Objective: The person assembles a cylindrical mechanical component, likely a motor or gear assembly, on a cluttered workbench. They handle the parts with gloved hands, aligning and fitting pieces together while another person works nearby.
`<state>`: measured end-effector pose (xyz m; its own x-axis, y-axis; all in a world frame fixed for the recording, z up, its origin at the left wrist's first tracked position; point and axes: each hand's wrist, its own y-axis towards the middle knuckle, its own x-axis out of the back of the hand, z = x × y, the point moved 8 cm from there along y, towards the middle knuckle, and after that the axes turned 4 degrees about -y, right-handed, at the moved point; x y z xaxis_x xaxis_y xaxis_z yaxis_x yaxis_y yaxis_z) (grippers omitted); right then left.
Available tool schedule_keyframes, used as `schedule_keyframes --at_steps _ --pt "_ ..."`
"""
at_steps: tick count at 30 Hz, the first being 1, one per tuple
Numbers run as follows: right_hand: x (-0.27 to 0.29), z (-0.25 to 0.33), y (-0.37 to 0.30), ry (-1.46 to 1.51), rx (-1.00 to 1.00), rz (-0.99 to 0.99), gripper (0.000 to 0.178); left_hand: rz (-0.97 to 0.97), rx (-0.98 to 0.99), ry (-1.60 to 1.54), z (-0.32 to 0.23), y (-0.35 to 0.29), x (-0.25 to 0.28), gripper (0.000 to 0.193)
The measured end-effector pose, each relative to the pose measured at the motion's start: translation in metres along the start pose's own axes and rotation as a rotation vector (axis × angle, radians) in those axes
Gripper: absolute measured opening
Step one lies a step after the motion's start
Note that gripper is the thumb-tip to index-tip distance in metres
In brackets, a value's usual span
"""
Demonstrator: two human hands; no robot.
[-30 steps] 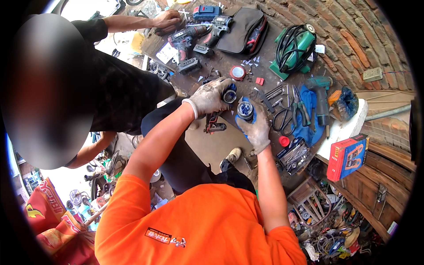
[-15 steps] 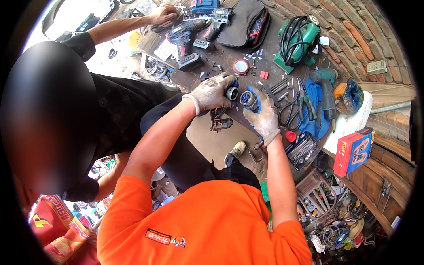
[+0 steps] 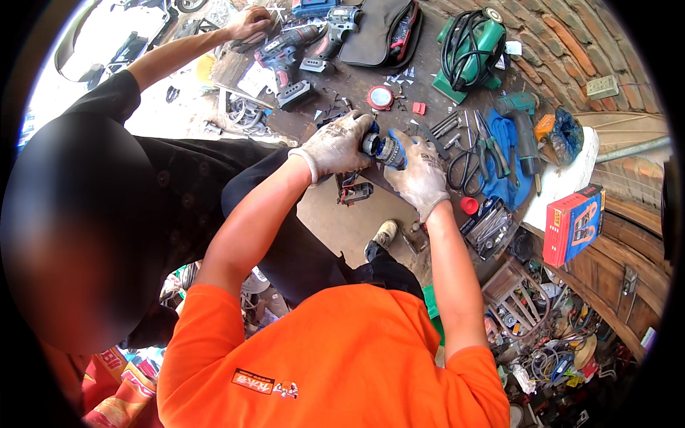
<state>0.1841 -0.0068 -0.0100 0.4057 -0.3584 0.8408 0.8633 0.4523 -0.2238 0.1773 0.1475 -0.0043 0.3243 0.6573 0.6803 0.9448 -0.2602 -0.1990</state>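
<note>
My left hand (image 3: 339, 146), in a pale work glove, is closed around a dark cylindrical part (image 3: 370, 143) whose round end faces right. Below that hand hangs a black connector block (image 3: 354, 192) on wires. In my right hand (image 3: 422, 171), also gloved with blue on the palm side, is a ribbed grey metal cylinder (image 3: 389, 152) resembling a drill gearbox, with blue on it. The two parts meet or nearly meet end to end; the exact contact is too small to tell. Fingers hide much of both.
Cordless drills (image 3: 284, 64), a black tool case (image 3: 377, 32) and a green machine with coiled cable (image 3: 471, 53) stand farther back. A round red tin (image 3: 379, 98), scissors (image 3: 465, 171) and pliers (image 3: 491, 153) lie nearby. Another person's hand (image 3: 250, 23) rests at upper left.
My hands have come together, so the gap between the two cylindrical parts has closed or nearly closed. The ribbed cylinder has turned its end toward the left part.
</note>
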Motion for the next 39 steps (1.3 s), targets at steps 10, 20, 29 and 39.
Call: schedule_keyframes --at_steps 10,20,29,39 --pt "0.006 0.010 0.001 -0.122 0.019 0.070 0.071 0.028 -0.018 0.085 0.000 0.000 -0.005 0.054" --pt "0.003 0.000 0.001 0.004 0.055 0.031 0.067 0.046 -0.073 0.044 0.002 0.001 -0.008 0.052" --pt "0.008 -0.002 -0.001 0.002 0.170 0.044 0.072 0.069 -0.136 0.016 -0.002 0.004 -0.009 0.052" --pt "-0.009 -0.020 0.000 0.377 0.057 0.098 0.073 0.079 -0.093 0.070 -0.004 0.006 -0.009 0.045"
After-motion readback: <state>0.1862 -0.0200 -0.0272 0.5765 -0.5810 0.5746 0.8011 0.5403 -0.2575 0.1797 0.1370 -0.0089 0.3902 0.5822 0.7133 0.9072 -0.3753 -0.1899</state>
